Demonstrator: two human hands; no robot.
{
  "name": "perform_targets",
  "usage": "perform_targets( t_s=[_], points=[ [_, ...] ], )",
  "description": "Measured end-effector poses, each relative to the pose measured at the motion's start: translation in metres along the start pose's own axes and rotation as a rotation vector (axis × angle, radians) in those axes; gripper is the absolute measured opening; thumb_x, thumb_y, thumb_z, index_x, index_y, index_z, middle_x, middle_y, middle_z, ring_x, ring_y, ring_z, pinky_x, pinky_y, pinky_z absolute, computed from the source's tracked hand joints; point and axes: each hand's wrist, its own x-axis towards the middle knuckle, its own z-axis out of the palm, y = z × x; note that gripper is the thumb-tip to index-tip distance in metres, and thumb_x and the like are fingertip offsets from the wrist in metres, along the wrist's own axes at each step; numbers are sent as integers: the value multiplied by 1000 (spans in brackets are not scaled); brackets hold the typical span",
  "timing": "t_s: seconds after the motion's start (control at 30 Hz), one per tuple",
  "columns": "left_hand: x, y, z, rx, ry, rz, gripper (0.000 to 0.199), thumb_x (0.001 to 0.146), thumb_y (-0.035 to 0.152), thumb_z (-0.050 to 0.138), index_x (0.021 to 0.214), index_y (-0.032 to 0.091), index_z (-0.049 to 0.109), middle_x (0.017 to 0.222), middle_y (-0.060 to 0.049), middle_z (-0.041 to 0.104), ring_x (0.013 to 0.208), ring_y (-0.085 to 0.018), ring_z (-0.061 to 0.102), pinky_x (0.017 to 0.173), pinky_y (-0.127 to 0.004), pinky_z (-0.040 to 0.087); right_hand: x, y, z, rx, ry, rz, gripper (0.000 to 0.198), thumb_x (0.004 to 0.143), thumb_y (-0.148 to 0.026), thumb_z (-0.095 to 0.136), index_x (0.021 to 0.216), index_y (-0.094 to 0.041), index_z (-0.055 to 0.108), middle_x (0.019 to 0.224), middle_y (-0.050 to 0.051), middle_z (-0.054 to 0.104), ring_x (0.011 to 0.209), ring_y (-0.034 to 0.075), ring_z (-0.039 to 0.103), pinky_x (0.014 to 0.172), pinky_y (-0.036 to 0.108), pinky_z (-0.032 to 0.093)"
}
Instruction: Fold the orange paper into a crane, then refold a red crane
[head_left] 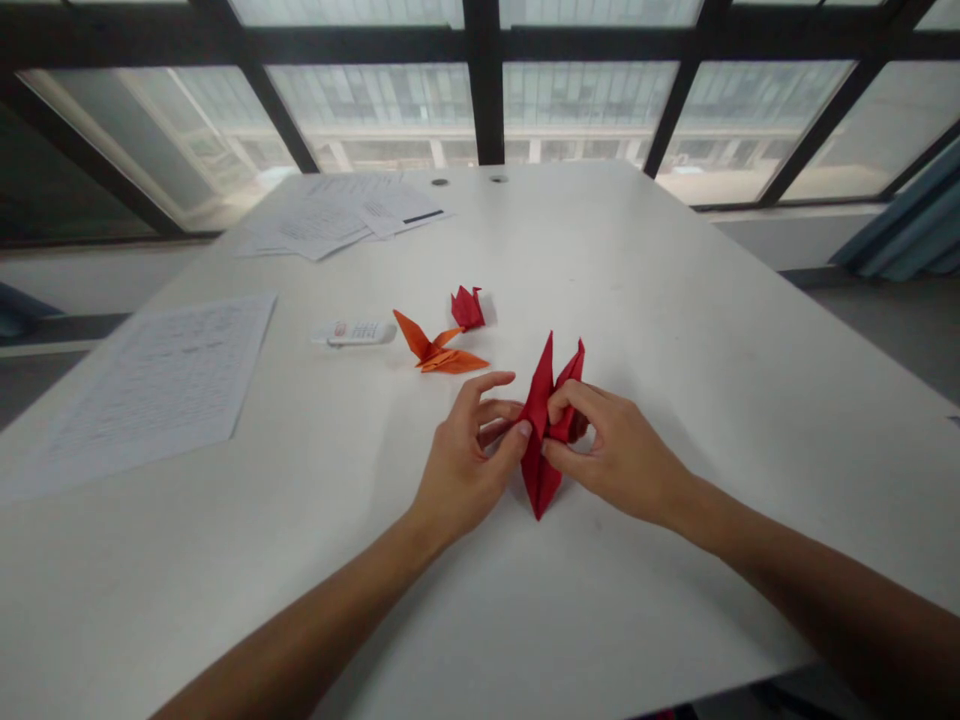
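Observation:
Between my two hands is a red origami crane (541, 400), its long pointed flaps sticking up and down above the table. My left hand (469, 455) pinches its left side with thumb and fingers, the index finger stretched out above. On the other side, my right hand (619, 450) grips the folded paper between thumb and curled fingers, hiding part of it. Just beyond my left hand lies an orange origami crane (435, 350) with spread wings. A smaller red origami crane (469, 308) stands behind the orange one.
The white table (637, 620) reaches to the windows. A white correction-tape-like item (360, 333) lies left of the orange crane. One printed sheet (165, 380) is at the left edge, and several loose papers (322, 220) overlap at the far left.

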Motion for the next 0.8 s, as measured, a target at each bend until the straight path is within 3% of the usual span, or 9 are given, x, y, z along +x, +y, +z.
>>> perform_targets(
  t_s=[0.37,0.5,0.57,0.67,0.8],
  points=[
    [1,-1,0,72,26,26,23,96,22,61,118,23,55,100,-1,69,91,-16,70,84,-31,57,-1,2,-4,293,-87,158,20,84,-15,65,83,-24,47,78,-7,54,69,13,52,63,27,42],
    [1,0,1,109,35,32,3,96,23,61,98,21,60,94,0,66,87,-15,66,80,-28,55,-1,2,-5,243,-25,155,25,85,-16,66,77,-24,43,73,-7,49,65,12,46,60,27,40],
    [1,1,0,127,60,32,5,96,23,61,92,20,59,88,1,65,82,-14,64,76,-27,53,-1,2,-6,220,3,140,22,86,-14,65,77,-24,46,72,-7,50,65,12,47,60,28,41],
    [2,3,-1,100,105,28,5,96,23,62,92,20,59,85,2,63,78,-13,62,72,-25,51,0,4,-4,301,35,146,14,89,-14,61,94,-26,56,83,-5,62,72,14,59,65,29,47],
    [6,2,-3,-54,165,15,10,92,21,68,98,21,59,87,3,61,76,-11,58,70,-22,50,1,6,-1,458,105,187,38,90,-16,62,123,-30,53,95,-1,71,83,18,70,74,34,56]
  ],
)
